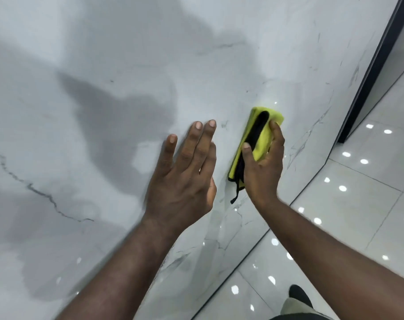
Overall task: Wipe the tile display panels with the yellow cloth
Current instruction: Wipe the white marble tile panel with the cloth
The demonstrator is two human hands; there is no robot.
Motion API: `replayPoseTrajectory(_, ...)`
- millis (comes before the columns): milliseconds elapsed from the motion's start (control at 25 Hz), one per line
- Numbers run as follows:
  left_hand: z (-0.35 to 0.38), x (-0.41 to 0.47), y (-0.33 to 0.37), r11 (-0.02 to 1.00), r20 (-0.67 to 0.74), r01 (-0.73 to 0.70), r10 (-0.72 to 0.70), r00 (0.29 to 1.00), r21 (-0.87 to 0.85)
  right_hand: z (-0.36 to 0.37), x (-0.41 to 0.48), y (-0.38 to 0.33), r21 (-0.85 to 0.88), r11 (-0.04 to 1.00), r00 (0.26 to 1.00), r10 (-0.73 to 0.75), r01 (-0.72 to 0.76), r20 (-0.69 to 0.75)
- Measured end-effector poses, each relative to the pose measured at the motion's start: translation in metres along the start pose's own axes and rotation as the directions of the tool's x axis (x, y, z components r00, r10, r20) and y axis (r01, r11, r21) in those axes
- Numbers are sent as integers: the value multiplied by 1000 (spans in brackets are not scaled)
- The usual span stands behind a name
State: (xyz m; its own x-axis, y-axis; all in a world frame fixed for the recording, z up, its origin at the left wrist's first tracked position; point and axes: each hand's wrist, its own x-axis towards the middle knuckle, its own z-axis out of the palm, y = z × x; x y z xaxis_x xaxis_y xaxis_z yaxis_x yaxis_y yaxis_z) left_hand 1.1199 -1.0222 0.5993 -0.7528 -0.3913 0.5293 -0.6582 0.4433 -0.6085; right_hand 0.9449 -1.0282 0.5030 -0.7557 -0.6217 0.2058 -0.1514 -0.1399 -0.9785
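Your L hand (187, 174) is spread flat, fingers straight & close together, back facing you, forearm coming up from bottom left. Your R hand (263, 165), just right of it, curls thumb & fingers round the yellow cloth (263, 138); R forearm runs in from lower right.

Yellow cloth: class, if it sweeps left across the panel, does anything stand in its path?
Yes. The left hand, open with straight fingers, lies at the tile panel just left of the yellow cloth, which the right hand grips. Upward along the panel, nothing visible blocks it.
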Motion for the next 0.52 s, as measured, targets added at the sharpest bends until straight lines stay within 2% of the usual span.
replayPoseTrajectory(40,6,4,5,999,-1,-32,32,999,-3,0,-4,15,5,999,999,-42,42,6)
replayPoseTrajectory(80,14,7,11,997,11,-80,80,997,-2,-2,1,34,-7,1000,1000,28,-28,-4)
replayPoseTrajectory(120,21,8,15,989,29,-144,144,989,9,-2,8,49,31,977,977,213,-213,-16)
replayPoseTrajectory(160,26,8,17,976,48,-214,213,976,30,-3,12,62,57,899,901,435,-434,-6)
replayPoseTrajectory(200,30,5,18,961,62,-271,268,961,48,-4,11,75,42,822,823,568,-567,4)
replayPoseTrajectory(240,35,2,19,953,64,-299,296,953,55,-7,8,86,10,834,834,551,-551,-2)
replayPoseTrajectory(320,39,-1,20,951,43,-301,299,953,74,-13,-3,99,-35,905,905,426,-425,23)
replayPoseTrajectory(360,38,0,19,950,27,-300,298,954,83,-16,-3,109,-43,905,903,426,-424,59)
replayPoseTrajectory(480,38,1,22,951,13,-298,298,954,83,-19,-2,126,-44,722,717,691,-690,91)
replayPoseTrajectory(520,39,1,23,950,12,-297,298,955,90,-21,-4,132,-69,733,728,680,-676,86)
